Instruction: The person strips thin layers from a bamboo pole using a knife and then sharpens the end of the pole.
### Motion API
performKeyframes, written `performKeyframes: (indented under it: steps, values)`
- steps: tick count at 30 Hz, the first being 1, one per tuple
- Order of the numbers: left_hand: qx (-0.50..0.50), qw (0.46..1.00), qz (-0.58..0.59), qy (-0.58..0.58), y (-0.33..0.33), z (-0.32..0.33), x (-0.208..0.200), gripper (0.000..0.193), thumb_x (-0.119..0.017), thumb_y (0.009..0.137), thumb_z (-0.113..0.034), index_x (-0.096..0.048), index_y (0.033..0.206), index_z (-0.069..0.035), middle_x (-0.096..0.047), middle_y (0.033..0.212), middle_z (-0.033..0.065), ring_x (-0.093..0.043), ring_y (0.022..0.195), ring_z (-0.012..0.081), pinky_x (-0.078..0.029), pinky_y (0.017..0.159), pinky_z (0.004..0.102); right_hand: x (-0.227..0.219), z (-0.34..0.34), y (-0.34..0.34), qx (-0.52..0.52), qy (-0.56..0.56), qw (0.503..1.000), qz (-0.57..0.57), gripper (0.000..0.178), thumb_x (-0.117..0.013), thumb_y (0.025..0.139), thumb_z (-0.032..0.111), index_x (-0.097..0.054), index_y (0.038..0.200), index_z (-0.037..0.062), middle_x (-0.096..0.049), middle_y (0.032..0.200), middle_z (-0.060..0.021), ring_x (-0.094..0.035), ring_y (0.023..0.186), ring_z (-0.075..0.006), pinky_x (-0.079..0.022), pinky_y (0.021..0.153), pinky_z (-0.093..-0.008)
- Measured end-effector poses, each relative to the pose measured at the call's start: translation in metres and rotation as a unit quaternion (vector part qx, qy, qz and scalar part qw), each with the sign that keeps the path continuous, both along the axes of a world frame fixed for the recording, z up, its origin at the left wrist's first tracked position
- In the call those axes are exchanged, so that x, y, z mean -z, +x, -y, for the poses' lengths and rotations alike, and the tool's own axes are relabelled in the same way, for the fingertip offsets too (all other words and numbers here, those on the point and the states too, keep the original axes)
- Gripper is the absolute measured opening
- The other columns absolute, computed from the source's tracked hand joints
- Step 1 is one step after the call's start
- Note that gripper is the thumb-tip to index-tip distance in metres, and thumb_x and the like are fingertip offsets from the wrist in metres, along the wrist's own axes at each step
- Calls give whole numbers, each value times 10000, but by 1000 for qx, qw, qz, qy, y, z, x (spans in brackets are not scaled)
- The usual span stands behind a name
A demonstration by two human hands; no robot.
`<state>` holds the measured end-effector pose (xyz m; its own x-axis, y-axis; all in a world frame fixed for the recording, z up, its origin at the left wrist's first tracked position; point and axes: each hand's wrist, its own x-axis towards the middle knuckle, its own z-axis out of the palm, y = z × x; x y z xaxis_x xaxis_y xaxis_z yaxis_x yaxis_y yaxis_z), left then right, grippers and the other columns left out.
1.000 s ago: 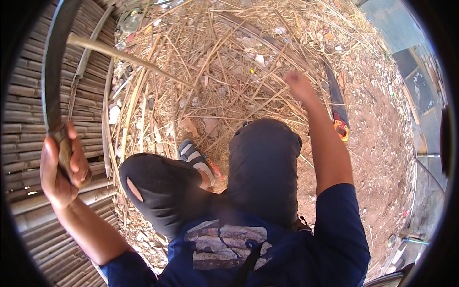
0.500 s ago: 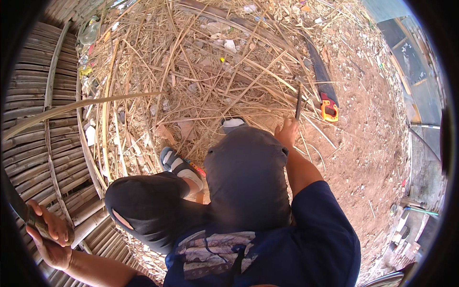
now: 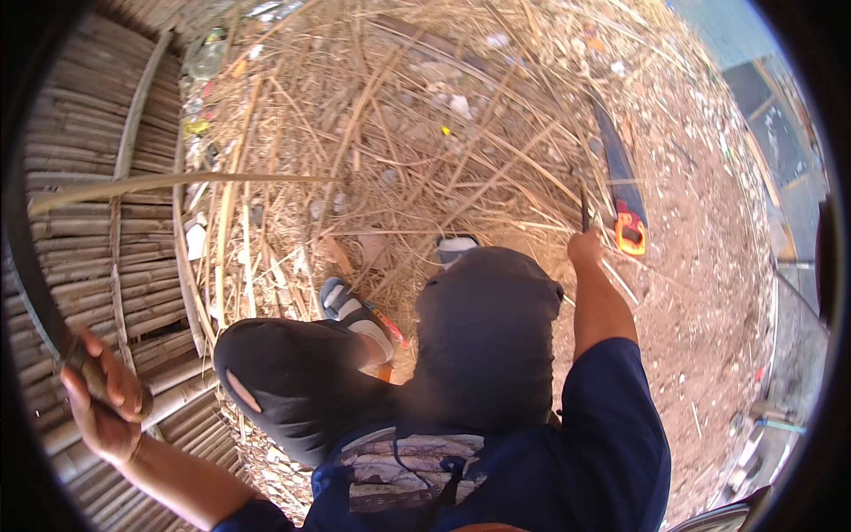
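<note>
Gripping curved knife [image 3: 44, 317]: left hand [image 3: 105, 410], at near left. Right hand [image 3: 585, 248] wrapped around slim dark object [image 3: 585, 209] at right. Orange-handled saw [image 3: 620, 164] on ground [image 3: 696, 301], just beside. Dry strips [image 3: 372, 106] scattered far; bamboo wall [image 3: 71, 244] at left.

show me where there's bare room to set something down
The broadest open patch is the brown dirt, bordered by the saw and right sleeve on its left and the blue-grey panels on its right; small pale bits dot it. It's crowded left of the saw, where dry stalks crisscross up to the bamboo wall.
</note>
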<state>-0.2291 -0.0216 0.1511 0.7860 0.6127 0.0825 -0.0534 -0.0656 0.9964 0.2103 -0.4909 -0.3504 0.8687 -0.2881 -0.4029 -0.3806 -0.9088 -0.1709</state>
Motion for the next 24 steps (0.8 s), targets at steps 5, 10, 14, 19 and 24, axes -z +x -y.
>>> performKeyframes:
  steps: [5,10,14,19,24]
  values:
    - [-61,997,-33,15,21,7,-3,576,-568,988,-535,-517,1141,19,-471,613,-2,-350,406,46,-278,352,204,-4,36,24,8,206,979,-8,522,-464,953,397,-685,1057,-65,-687,1071,-321,-667,1038,-445,-498,907,-525]
    - [-84,992,-87,28,27,23,-17,524,-551,982,-537,-582,1083,-23,-501,635,-5,-393,418,50,-261,351,214,-65,43,25,-179,110,949,235,490,-446,1013,389,-669,1070,-43,-685,1050,-304,-658,1018,-443,-505,866,-498]
    - [-29,996,-78,30,24,15,-12,496,-511,1011,-514,-578,1075,-28,-496,654,0,-399,432,63,-285,382,217,-233,-12,-24,-196,224,867,400,340,-551,1016,292,-629,1113,-25,-697,932,-215,-695,846,-369,-520,727,-437]
    - [-23,995,-94,27,19,26,-16,492,-508,1012,-530,-585,1059,-46,-477,651,-5,-391,431,64,-292,392,210,-412,-68,-88,-279,374,796,385,285,-587,1032,284,-617,1140,22,-542,740,-1,-501,676,-86,-410,611,-274]
    - [1,997,-83,-4,11,38,-17,512,-507,1012,-543,-586,1047,-38,-470,657,-2,-401,452,79,-293,415,233,-523,-106,-147,-439,416,715,351,334,-593,1021,306,-640,1195,25,-594,760,-32,-542,693,-123,-439,639,-278]
